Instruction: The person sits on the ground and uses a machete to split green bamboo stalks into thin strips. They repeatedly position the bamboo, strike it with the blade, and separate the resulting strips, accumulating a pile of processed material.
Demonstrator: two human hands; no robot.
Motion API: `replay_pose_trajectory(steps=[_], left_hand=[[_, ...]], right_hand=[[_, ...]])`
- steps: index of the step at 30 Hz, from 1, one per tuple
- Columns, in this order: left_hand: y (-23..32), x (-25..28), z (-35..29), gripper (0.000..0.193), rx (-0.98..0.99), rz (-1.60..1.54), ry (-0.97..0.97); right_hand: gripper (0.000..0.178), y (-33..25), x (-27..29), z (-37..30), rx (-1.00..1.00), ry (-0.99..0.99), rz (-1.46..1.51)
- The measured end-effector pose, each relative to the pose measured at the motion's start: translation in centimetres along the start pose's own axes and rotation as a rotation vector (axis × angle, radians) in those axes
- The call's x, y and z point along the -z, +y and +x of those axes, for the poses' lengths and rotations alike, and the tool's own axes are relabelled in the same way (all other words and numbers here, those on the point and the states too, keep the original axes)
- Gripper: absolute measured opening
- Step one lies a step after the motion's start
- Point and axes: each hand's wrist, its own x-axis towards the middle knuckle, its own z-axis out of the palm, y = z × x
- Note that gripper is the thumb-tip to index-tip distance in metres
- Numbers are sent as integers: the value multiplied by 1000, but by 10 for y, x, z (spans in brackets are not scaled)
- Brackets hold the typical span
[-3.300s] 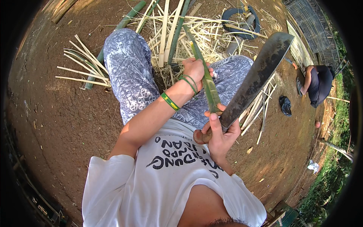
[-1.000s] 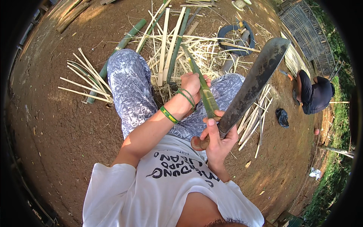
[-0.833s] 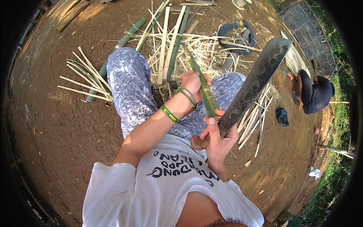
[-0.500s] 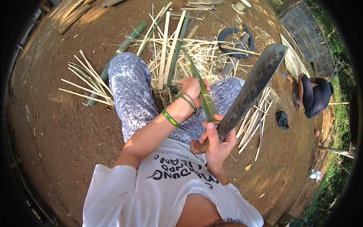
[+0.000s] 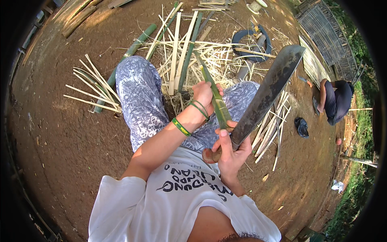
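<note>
My left hand (image 5: 204, 93) is closed around a green bamboo strip (image 5: 220, 109) that slants from beyond my knees back toward my chest. Its near end meets the fingertips of my right hand (image 5: 231, 151). That hand is wrapped round the wooden handle (image 5: 210, 155) of a machete, whose broad dark blade (image 5: 271, 97) points up and to the right, over my right knee. The thumb lies against the handle side, close to the strip's end. Part of the strip is hidden behind my left fingers.
Pale split strips and shavings (image 5: 213, 60) lie beyond my knees, beside a green bamboo pole (image 5: 139, 42). More strips lie at the left (image 5: 94, 86) and right (image 5: 274, 129). A black ring (image 5: 238, 38) rests farther off. Another person (image 5: 338, 101) crouches at the right, near a black bag (image 5: 301, 127).
The machete blade has shifted very slightly left and down. Both hands keep their hold, and the bamboo strip stays nearly in place.
</note>
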Motion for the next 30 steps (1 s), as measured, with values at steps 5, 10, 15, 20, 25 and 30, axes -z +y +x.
replay_pose_trajectory(steps=[5, 10, 15, 20, 25, 30], left_hand=[[0, 5, -3, 24, 133, -39, -42], [4, -2, -23, 37, 201, -62, -66], [12, -13, -50, 43, 236, 21, -30], [7, -7, -45, 40, 202, 49, -48], [4, -11, -43, 36, 189, 20, -21], [4, -12, -41, 35, 163, 9, -8]], right_hand=[[24, 0, 1, 0, 2, -10, -19], [28, 1, 3, 2, 9, -3, -47], [29, 0, 3, 3, 6, -12, -33], [28, 1, 2, 1, 12, -36, -23], [27, -2, 3, 1, -7, -34, -41], [32, -2, 11, 2, 63, -109, -36]])
